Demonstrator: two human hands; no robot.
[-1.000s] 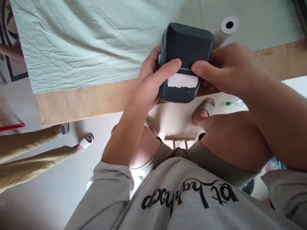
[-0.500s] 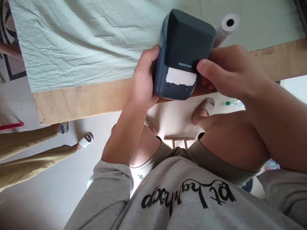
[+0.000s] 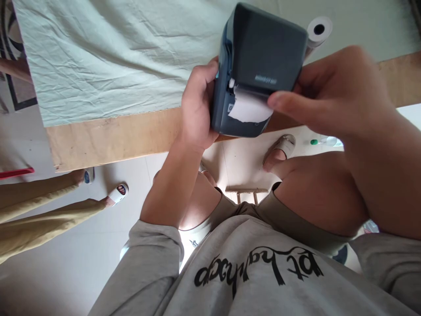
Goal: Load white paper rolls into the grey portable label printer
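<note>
A dark blue-grey label printer (image 3: 266,52) is held up over the table's front edge, its lid partly raised with a gap along the left side. My left hand (image 3: 199,105) is closed around the printer's left side and base. My right hand (image 3: 332,92) grips the lid at its lower right corner, thumb on the front and fingers behind, mostly hidden. A white strip of paper (image 3: 251,107) hangs from under the lid over the front panel. Behind the printer a white paper roll (image 3: 319,31) stands on the cloth, partly covered by the printer and my right hand.
A pale green, wrinkled cloth (image 3: 115,57) covers the table, whose bare wooden edge (image 3: 115,138) faces me. Another person's legs (image 3: 49,215) in tan trousers are at the left. A bottle with a green cap (image 3: 324,141) lies on the floor beyond my right thigh.
The lid has lifted away from the printer's base, with my right hand moving up and right along with it. More of the paper strip now shows below the lid.
</note>
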